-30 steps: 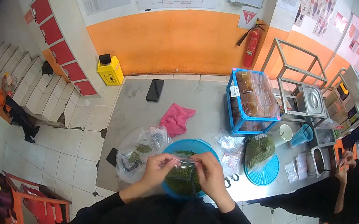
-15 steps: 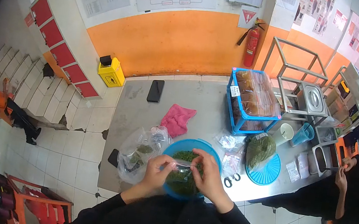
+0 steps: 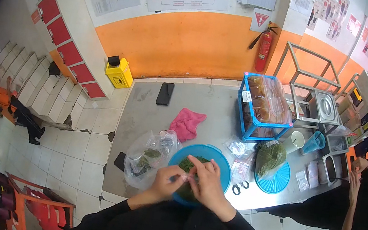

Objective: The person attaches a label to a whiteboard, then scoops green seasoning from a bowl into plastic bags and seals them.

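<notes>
Over a blue bowl [image 3: 226, 165], my left hand [image 3: 166, 182] and my right hand [image 3: 208, 184] meet with their fingertips pinched together. Between them is the gathered top of a small clear plastic bag [image 3: 187, 175]; most of it is hidden by the fingers. Finely chopped greens [image 3: 187, 164] lie inside the bowl beneath my hands. Just left of the bowl sits a larger clear plastic bag [image 3: 139, 175] with some green leaves in it. A pair of scissors [image 3: 240, 187] with dark handles lies to the right of the bowl.
Behind the bowl are a pink cloth [image 3: 186, 125] and a black phone [image 3: 164, 94]. To the right, a bag of greens [image 3: 270, 157] rests on a blue lid [image 3: 274, 183], near a blue crate [image 3: 265, 125] of brown packs. A co-worker [image 3: 348, 196] stands at the right.
My hands have come together, bunching the clear bag that was stretched between them. The view has shifted slightly, so the table sits a little further right.
</notes>
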Tool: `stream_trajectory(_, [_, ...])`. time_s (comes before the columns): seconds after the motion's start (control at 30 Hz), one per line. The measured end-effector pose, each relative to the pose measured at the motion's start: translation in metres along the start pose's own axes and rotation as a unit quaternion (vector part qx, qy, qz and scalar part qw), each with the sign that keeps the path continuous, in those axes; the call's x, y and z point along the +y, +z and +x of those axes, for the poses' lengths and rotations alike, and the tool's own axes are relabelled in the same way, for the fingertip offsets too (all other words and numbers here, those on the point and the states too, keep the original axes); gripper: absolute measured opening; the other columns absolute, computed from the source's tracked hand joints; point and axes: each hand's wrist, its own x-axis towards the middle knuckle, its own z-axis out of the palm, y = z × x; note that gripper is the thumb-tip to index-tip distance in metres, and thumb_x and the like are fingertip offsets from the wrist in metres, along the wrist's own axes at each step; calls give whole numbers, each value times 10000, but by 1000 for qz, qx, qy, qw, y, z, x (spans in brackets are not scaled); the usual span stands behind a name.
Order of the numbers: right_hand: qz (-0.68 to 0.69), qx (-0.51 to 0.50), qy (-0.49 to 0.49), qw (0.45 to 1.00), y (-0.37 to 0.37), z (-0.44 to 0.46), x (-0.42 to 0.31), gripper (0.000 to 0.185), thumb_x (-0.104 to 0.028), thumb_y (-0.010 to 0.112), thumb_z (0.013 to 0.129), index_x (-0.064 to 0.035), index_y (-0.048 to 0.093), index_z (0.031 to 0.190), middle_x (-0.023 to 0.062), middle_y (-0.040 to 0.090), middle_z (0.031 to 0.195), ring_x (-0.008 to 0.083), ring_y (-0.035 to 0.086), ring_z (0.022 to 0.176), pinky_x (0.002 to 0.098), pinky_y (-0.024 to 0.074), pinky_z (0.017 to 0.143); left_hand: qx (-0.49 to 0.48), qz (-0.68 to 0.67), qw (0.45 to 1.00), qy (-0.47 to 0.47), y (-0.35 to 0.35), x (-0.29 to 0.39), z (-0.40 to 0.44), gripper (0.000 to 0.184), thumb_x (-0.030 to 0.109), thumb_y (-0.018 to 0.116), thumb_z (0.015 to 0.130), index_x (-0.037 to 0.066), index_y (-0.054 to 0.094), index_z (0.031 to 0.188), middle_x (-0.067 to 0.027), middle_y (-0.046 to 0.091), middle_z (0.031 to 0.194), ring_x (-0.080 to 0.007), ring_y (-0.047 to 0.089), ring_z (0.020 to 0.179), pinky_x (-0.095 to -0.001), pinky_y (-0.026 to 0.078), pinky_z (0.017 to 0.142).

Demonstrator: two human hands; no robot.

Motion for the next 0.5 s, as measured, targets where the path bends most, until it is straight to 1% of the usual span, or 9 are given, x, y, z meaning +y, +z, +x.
stream_trajectory(0.07, [0,-49,-2,999,2,1,0,653,-25,666,777,-91,417,1377,38,608,904,267,532,925,435,347,954,9,-3,1000,-6,-3,5,0,62,72,635,818,12,651,814,-96,653,756,-167,607,617,-299,461,563])
stream_trajectory(0.17, [26,-65,-10,998,8,-2,1,659,-15,665,772,-81,411,1377,36,604,898,270,533,907,438,349,952,-14,87,996,2,-10,6,-8,65,54,630,818,12,647,772,-65,653,734,-125,573,605,-277,452,570])
stream_trajectory(0.27, [-1,-36,12,999,5,-2,4,648,1,667,759,-78,431,1358,43,602,871,277,535,876,429,382,899,44,61,997,-10,-16,-27,-27,62,52,616,830,12,633,786,-66,630,729,-115,547,568,-280,444,545])
stream_trajectory(0.33, [-53,-2,34,998,-2,-7,24,648,8,667,752,-76,436,1351,46,601,859,275,537,859,419,396,865,253,28,964,-80,-26,-59,-37,94,111,638,821,26,616,789,-93,590,726,-167,564,629,-297,430,580])
stream_trajectory(0.37, [-105,32,56,992,-8,-10,37,647,14,668,746,-75,441,1345,49,600,846,274,538,841,408,409,832,331,13,940,-78,-39,-63,-34,108,125,648,822,34,610,779,-95,592,749,-187,564,655,-307,432,607])
stream_trajectory(0.4, [-89,85,67,990,-18,-14,51,610,21,670,739,-70,467,1307,41,601,834,244,547,813,370,420,771,408,-3,910,-75,-51,-57,-26,124,140,658,824,42,605,770,-97,594,772,-206,564,681,-317,433,633])
stream_trajectory(0.43, [-72,137,78,985,-28,-18,66,573,28,672,733,-65,494,1269,32,603,822,213,555,785,331,431,711,409,-3,910,-74,-63,-66,-28,124,140,658,824,42,605,770,-97,594,772,-206,564,681,-317,433,633])
stream_trajectory(0.47, [-6,169,158,973,-33,-23,79,535,3,710,711,-76,532,1209,58,609,790,235,559,768,356,426,711,368,136,918,-61,-75,-81,-32,107,133,641,842,39,622,794,-96,598,779,-208,586,729,-306,451,660])
stream_trajectory(0.5, [-23,194,169,966,-37,-29,97,473,-12,729,713,-73,552,1147,53,609,760,209,563,729,338,436,656,319,272,907,-46,-80,-88,-36,101,126,623,861,36,639,818,-94,603,786,-209,607,778,-294,469,687])
